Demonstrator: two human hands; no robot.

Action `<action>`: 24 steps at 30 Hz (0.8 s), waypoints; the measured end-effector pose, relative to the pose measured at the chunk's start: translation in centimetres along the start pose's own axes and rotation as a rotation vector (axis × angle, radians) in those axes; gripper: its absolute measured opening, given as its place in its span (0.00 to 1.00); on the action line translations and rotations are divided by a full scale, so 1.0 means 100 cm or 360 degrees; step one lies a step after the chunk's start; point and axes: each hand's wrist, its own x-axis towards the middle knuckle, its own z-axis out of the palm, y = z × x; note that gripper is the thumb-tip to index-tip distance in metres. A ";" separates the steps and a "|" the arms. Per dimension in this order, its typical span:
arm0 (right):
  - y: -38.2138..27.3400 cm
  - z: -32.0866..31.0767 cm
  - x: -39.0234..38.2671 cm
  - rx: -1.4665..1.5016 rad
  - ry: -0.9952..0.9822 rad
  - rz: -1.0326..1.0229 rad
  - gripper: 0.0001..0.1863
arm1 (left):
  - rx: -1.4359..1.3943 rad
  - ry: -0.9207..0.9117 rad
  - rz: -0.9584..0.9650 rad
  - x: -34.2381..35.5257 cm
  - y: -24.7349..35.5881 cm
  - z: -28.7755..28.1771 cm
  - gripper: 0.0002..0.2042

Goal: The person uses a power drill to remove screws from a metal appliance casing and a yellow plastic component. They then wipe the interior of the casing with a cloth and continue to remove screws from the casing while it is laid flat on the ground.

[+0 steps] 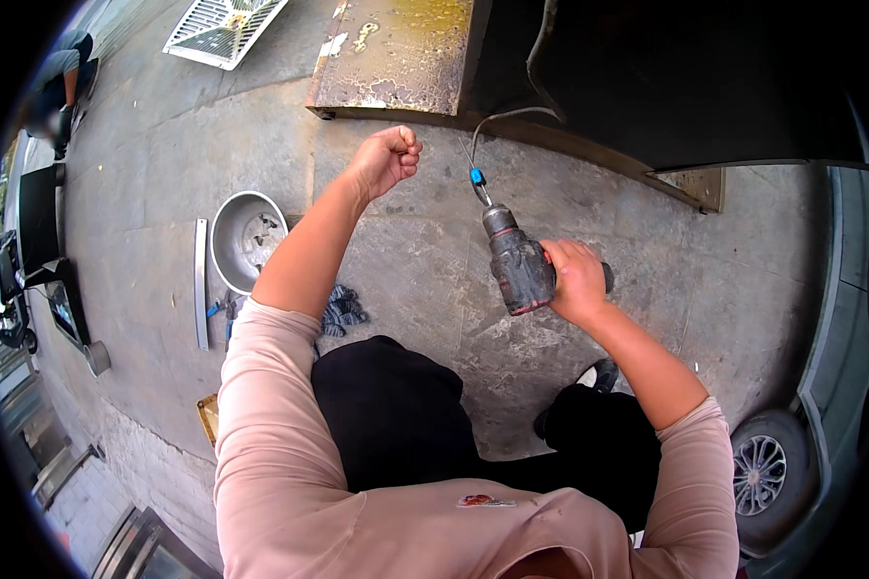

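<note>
My right hand [579, 280] is wrapped round the handle of a black and red cordless drill [521, 270]. The drill points away from me, and its chuck is beside a small blue piece [477, 177] near the end of a grey cable [502, 114]. From here I cannot tell whether the bit touches that piece. To the left of the drill, my left hand [386, 161] is raised with its fingers curled closed. Whatever those fingers hold, if anything, is hidden. The cable runs up over a large dark box-like body [647, 87] with a metal lower edge.
A stained metal panel [396, 58] adjoins the dark body. On the left lie a round metal bowl [224, 241] with bits inside, a metal strip [201, 285] and a patterned cloth [343, 311]. A white grille [224, 29] lies farther off. A car wheel [763, 473] stands right; another person [63, 82] crouches far left.
</note>
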 end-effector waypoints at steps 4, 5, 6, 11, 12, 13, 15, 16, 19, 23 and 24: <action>-0.027 0.041 0.008 0.0096 0.0167 0.0196 0.32 | 0.0309 0.0198 -0.0040 0.014 0.006 0.001 0.05; -0.034 0.053 0.007 0.0108 0.0177 0.0245 0.32 | 0.0361 0.0209 -0.0066 0.019 0.002 -0.005 0.07; -0.040 0.064 0.007 0.0120 0.0190 0.0296 0.33 | 0.0417 0.0217 -0.0093 0.023 -0.001 -0.006 0.09; -0.061 0.096 0.014 0.0092 0.0365 0.0298 0.26 | 0.0544 0.0185 -0.0133 0.040 -0.020 0.018 0.12; -0.065 0.096 0.015 0.0135 0.0306 0.0318 0.27 | 0.0624 0.0170 -0.0079 0.042 -0.022 0.025 0.12; -0.065 0.100 0.016 0.0119 0.0313 0.0339 0.28 | 0.0703 0.0154 -0.0024 0.043 -0.023 0.030 0.11; -0.066 0.109 0.022 0.0090 0.0328 0.0380 0.31 | 0.0857 0.0236 0.0071 0.050 -0.021 0.037 0.10; -0.065 0.112 0.023 0.0089 0.0305 0.0413 0.31 | 0.0924 0.0258 0.0122 0.053 -0.021 0.041 0.10; -0.066 0.115 0.032 0.0073 0.0281 0.0451 0.30 | 0.1054 0.0346 0.0176 0.059 -0.022 0.042 0.11; -0.061 0.119 0.033 0.0028 0.0321 0.0419 0.28 | 0.1086 0.0393 0.0193 0.062 -0.024 0.041 0.10; -0.061 0.119 0.034 0.0027 0.0322 0.0422 0.28 | 0.1090 0.0400 0.0192 0.062 -0.024 0.041 0.10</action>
